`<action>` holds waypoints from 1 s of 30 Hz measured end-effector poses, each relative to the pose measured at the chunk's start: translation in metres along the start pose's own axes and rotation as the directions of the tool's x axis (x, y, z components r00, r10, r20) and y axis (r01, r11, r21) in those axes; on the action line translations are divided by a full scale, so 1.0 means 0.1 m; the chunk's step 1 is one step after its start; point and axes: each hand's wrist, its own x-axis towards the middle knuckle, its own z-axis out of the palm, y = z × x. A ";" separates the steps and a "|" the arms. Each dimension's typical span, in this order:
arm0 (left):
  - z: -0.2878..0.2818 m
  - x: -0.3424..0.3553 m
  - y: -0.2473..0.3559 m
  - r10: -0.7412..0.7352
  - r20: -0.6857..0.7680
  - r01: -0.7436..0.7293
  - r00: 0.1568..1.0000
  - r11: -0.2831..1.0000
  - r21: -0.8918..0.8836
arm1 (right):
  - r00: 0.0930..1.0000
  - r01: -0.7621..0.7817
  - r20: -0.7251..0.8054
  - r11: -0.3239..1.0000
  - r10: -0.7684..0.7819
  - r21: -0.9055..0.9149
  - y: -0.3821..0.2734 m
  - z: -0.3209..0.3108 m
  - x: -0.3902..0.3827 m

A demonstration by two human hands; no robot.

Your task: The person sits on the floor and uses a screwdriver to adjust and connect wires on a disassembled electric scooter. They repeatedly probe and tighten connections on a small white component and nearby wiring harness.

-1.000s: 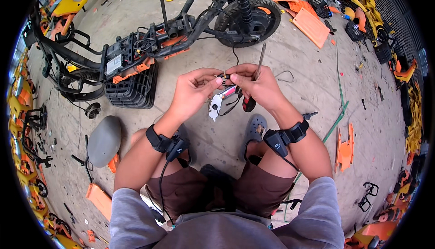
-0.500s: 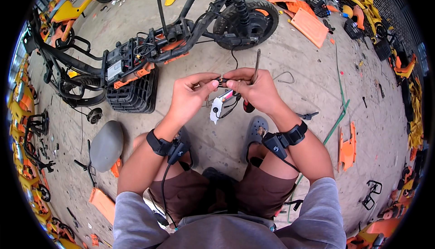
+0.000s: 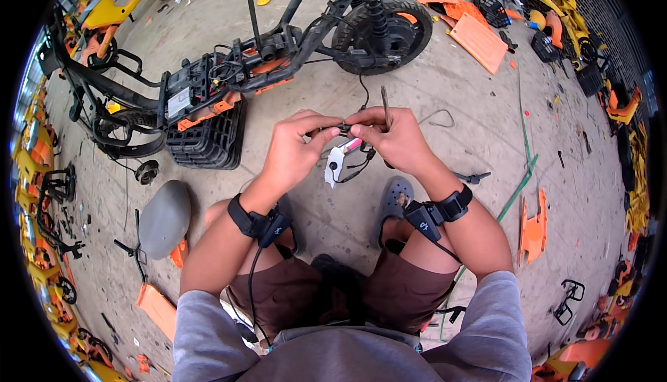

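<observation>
A: What did the left hand (image 3: 295, 151) do at that moment?

B: It was closed in a pinch. The thumb and the first fingers pressed together on the left end of a small black connector (image 3: 338, 128), and the other fingers were curled in toward the palm.

A: And the right hand (image 3: 390, 139)?

B: It was also closed. Its thumb and forefinger gripped the right end of the same connector, so the fingertips of both hands almost met. In the same hand a thin dark tool (image 3: 385, 106) stood up between the fingers, nearly upright. I could not tell what kind of tool it was.

A: Where was the connector?

B: It was in the air in front of the person, between the two hands, above the concrete floor (image 3: 445, 76). Below it a small white part (image 3: 336, 160) with black and red wires (image 3: 361, 159) hung down. How the wires joined the connector, I could not see.

A: What was around?

B: Just beyond the hands a stripped scooter frame (image 3: 229, 79) rested on a black crate (image 3: 206, 139), its rear wheel (image 3: 382, 27) to the right. A grey seat (image 3: 164, 209) lay on the floor at the person's left. Both wrists carried a black strap with a small device. A grey sandal (image 3: 395, 198) was under the right hand.
</observation>
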 end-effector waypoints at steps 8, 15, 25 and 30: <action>0.00 -0.01 -0.09 -0.027 0.057 0.026 0.998 1.000 0.016 | 1.000 -0.021 0.015 0.993 0.023 -0.117 -0.05 0.00 -0.02; -0.05 -0.04 -0.19 -0.003 0.098 0.006 0.995 0.999 -0.036 | 0.996 0.090 0.029 0.976 -0.086 -0.201 -0.03 0.07 0.00; -0.01 -0.09 -0.31 0.035 0.173 -0.030 0.984 0.999 -0.033 | 0.999 0.019 0.030 0.964 -0.011 -0.265 0.05 0.17 -0.07; -0.02 -0.09 -0.32 0.014 0.222 -0.007 0.975 0.999 -0.033 | 0.996 0.020 0.086 0.979 -0.002 -0.204 0.08 0.17 -0.08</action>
